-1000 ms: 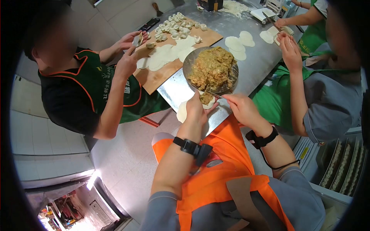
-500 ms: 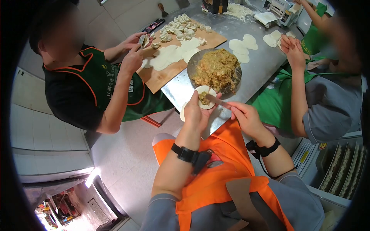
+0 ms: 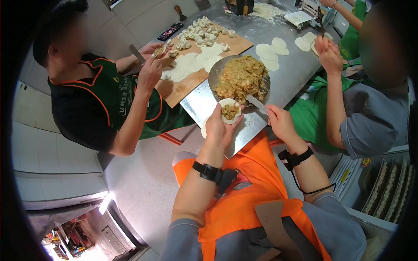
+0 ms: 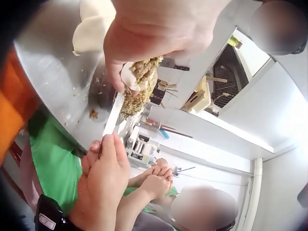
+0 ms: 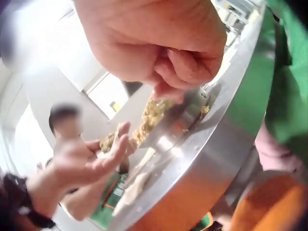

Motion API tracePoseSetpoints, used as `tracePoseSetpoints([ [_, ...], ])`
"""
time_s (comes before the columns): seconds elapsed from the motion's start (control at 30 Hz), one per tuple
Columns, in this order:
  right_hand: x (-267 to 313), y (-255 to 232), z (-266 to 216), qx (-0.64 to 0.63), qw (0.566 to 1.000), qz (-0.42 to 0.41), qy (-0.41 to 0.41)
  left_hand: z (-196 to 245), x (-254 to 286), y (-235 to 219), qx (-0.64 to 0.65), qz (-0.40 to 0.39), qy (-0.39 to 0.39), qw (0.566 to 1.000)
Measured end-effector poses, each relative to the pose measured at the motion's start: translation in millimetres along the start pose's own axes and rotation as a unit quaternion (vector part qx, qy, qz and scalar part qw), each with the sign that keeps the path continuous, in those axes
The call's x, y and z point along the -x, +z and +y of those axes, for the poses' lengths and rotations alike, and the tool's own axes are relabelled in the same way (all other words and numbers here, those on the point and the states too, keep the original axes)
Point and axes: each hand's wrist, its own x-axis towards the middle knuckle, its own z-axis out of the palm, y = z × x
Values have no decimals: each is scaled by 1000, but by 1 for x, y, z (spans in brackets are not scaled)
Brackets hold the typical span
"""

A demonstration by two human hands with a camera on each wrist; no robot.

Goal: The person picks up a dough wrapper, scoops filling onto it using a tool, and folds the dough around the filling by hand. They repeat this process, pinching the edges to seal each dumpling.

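A round dough wrapper (image 3: 235, 119) with filling (image 3: 229, 111) on it lies in my left hand (image 3: 220, 128), thumb at one edge and fingers at the other. My right hand (image 3: 282, 124) grips the handle of a flat metal spreader (image 3: 257, 103); its blade tip meets the filling heaped in a metal bowl (image 3: 211, 81). In the left wrist view the spreader (image 4: 113, 114) runs from my right hand (image 4: 103, 180) towards the heap, close to the held wrapper (image 4: 129, 76). The right wrist view shows my left hand (image 5: 94, 166) palm up; my curled right fingers (image 5: 185, 70) hide the handle.
A wooden board (image 3: 176, 96) bears flat wrappers (image 3: 185, 65) and several folded dumplings (image 3: 204, 32). More wrappers (image 3: 266, 52) lie right of the bowl. People work at the left and right of the metal table (image 3: 300, 65). A phone (image 3: 170, 31) lies behind the board.
The spreader has moved from the wrapper in my left hand to the heap in the bowl, my right hand shifting slightly up with it. The wrapper stays in my left hand, its filling in full view.
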Motion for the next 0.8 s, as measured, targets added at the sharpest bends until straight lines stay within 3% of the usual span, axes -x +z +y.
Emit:
tracePoseSetpoints([
  [0.07, 4, -5, 2, -122, 981, -49, 143, 2, 1, -3, 3, -17, -3, 1000],
  [0.17, 17, -18, 15, -110, 984, -67, 122, 2, 1, -4, 12, 0, 13, 1000],
  [0.2, 25, -20, -2, -97, 989, -35, 104, 0, 0, -4, 17, -5, 12, 1000],
  [0.33, 34, -14, -53, -13, 991, 37, -131, -10, 2, 8, 29, -6, 6, 1000],
  [0.43, 35, -1, -62, 121, 969, 61, -207, -14, 6, 13, 49, -17, 7, 999],
  [0.57, 41, 6, -74, 87, 972, 48, -211, -9, 12, 12, 55, -21, 23, 998],
  [0.67, 41, 7, -76, 102, 967, 86, -217, -10, 11, 6, 72, -47, 24, 996],
  [0.8, 45, 7, -79, 95, 970, 54, -218, -8, 16, 5, 56, -41, 32, 997],
])
